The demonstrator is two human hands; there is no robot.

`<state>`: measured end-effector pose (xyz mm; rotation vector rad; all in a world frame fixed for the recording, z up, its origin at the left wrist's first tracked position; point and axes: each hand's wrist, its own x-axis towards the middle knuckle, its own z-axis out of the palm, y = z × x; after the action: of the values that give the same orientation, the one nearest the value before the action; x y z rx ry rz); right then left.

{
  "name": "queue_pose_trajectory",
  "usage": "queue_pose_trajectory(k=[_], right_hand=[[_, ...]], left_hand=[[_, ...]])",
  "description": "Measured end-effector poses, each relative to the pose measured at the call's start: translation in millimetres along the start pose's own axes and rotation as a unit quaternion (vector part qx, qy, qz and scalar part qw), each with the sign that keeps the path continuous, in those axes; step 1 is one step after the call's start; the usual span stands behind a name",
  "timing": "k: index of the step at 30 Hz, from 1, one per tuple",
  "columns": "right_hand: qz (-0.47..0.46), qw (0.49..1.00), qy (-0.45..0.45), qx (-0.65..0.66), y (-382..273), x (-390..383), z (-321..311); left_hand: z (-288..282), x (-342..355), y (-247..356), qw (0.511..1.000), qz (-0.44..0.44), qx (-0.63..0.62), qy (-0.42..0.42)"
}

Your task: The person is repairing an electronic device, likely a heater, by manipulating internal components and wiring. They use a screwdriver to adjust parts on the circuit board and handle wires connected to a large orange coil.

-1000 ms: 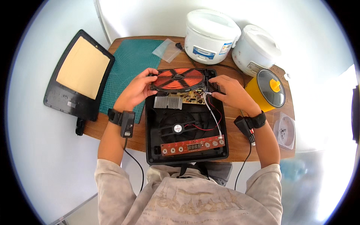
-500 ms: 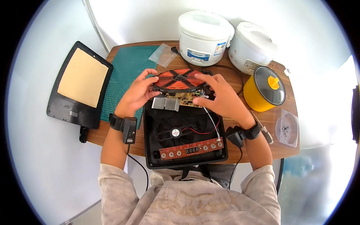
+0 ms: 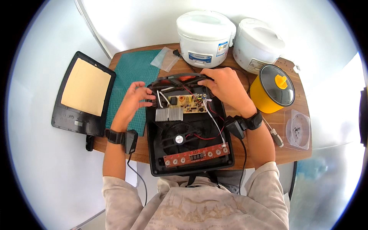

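An opened induction cooker base [image 3: 154, 153] lies in front of me, black and shallow. The round heating coil [image 3: 186, 78], with a black frame and orange windings, is tipped up on edge at its far end. My right hand [image 3: 229, 87] pinches the coil's right rim. Beside the coil's left end, my left hand [image 3: 132, 102] holds its fingers apart and appears to grip nothing. Below the coil, a yellowish circuit board [image 3: 188, 105] with a finned heat sink [image 3: 169, 114] is exposed. Nearer me are a fan [image 3: 179, 139] and a red-brown display board [image 3: 197, 154].
On the left, the cooker's black top panel [image 3: 61, 122] leans beside a green cutting mat [image 3: 128, 76]. Two white rice cookers [image 3: 201, 42] and a yellow lidded pot [image 3: 264, 94] stand behind and right. A clear box [image 3: 299, 130] holds small screws. A plastic bag [image 3: 165, 59] lies at the back.
The coil has tipped from nearly flat to steeply upright, uncovering more of the circuit board. My right hand has closed on its rim; my left hand has come off it.
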<state>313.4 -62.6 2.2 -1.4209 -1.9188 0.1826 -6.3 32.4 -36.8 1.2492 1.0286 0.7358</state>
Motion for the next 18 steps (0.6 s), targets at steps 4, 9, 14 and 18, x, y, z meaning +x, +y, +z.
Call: queue_pose_trajectory(k=[4,9,14,18], right_hand=[[-0.005,1.0,0.007,0.013,9.3,-0.4,-12.7],[0.011,0.998,-0.006,0.054,19.0,0.6,-7.9],[0.011,0.997,-0.001,0.074,24.7,-0.8,-2.2],[0.015,0.997,0.005,0.075,28.2,1.0,-1.4]], left_hand=[[2.0,-1.0,-10.4,0.911,0.064,0.385,-0.136],[36.2,0.8,-10.0,0.855,0.096,0.471,-0.195],[45.1,15.6,-19.9,0.877,0.115,0.435,-0.17],[43.2,22.8,-24.7,0.886,0.117,0.421,-0.155]])
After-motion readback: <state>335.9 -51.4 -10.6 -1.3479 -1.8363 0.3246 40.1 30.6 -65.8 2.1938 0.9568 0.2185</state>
